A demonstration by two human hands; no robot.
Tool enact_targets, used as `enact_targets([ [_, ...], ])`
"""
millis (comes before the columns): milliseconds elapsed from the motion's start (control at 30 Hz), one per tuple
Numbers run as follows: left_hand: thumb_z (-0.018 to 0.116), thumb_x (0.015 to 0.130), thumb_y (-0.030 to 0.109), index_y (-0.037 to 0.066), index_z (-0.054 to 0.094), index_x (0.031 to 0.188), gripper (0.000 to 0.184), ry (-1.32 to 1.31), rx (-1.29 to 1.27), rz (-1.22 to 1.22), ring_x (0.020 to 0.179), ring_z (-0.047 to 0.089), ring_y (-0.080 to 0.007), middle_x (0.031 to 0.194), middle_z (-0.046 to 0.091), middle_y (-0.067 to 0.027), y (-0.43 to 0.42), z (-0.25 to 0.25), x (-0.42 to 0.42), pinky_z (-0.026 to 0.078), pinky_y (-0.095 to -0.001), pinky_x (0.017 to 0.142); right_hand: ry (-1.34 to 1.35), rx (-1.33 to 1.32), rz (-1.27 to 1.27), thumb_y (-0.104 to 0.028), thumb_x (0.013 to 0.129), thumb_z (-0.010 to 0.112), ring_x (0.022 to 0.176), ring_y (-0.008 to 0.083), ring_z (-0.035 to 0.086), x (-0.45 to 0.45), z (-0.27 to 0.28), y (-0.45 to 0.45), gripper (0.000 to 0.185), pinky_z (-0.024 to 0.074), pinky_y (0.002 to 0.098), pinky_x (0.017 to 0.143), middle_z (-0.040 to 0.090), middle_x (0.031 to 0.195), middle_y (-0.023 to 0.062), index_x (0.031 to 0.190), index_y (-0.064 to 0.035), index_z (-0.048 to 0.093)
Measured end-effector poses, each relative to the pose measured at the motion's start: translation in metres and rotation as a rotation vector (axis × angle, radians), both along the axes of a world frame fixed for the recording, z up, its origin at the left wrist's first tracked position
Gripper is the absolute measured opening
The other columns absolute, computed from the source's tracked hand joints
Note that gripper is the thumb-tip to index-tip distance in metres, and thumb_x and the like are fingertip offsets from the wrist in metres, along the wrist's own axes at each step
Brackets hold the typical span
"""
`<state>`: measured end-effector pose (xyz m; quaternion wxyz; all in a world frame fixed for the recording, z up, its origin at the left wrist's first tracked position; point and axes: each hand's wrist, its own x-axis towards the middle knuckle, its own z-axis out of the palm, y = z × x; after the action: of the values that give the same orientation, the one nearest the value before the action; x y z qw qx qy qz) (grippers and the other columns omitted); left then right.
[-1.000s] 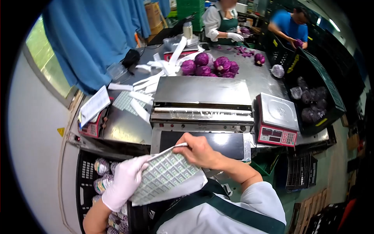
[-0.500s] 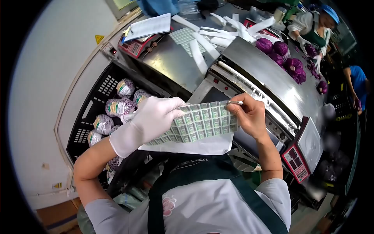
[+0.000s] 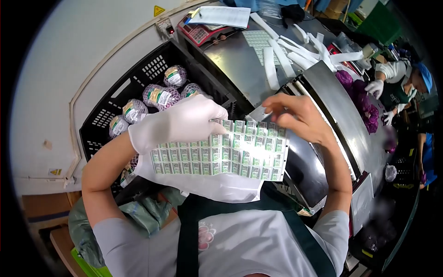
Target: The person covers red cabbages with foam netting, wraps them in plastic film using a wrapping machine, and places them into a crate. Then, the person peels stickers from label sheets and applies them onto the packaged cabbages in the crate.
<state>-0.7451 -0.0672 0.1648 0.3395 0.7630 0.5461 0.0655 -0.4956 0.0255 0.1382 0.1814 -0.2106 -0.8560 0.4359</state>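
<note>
My left hand (image 3: pixel 196 120), in a white glove, pinches the top edge of a sheet of small green-and-white labels (image 3: pixel 198 157), held in front of my chest. White backing paper (image 3: pixel 217 187) hangs below the sheet. My bare right hand (image 3: pixel 300 117) is just above the sheet's upper right, fingers bent toward the thumb. A pale bit shows at its fingertips, too small to name for certain. Left of the sheet, a black crate (image 3: pixel 110 104) holds several net-wrapped purple cabbages (image 3: pixel 161 97) bearing labels.
A metal wrapping machine (image 3: pixel 332 111) stands to the right. Behind it, white foam strips (image 3: pixel 270 69) and another label sheet (image 3: pixel 258 39) lie on the steel table. A red scale (image 3: pixel 198 33) carries papers. A co-worker (image 3: pixel 399 87) handles loose purple cabbages (image 3: pixel 369 117) at the right.
The label sheet has come lower and flattened out toward me. My right hand has left its upper right corner, where it pinched a small label. The view has shifted, showing more of the crate.
</note>
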Motion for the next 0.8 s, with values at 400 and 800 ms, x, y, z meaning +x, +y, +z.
enact_targets([
  [400,0.059,0.079,0.016,-0.002,0.062,0.083,0.019,0.028,-0.111,0.166,0.071,0.059,-0.0362,0.07,0.058,-0.021,-0.04,0.014,-0.044,0.045,-0.0412,0.065,0.312,0.505,0.423,-0.021,0.075,0.071,0.053,0.0234,0.056,-0.102,-0.001,-0.017,0.023,0.0445,0.0326,0.046,0.056,0.06,0.0068,0.068,-0.0028,0.059],
  [800,0.056,0.08,0.007,-0.004,0.062,0.097,0.021,-0.058,0.302,1.42,0.066,0.05,-0.005,0.074,0.057,0.002,-0.257,0.049,-0.198,0.039,-0.02,0.058,-0.089,-0.388,-0.046,-0.02,0.079,0.072,0.051,0.0015,0.038,-0.192,-0.071,0.015,0.02,0.0284,0.0186,0.043,0.05,0.058,-0.0064,0.075,-0.0015,0.066],
])
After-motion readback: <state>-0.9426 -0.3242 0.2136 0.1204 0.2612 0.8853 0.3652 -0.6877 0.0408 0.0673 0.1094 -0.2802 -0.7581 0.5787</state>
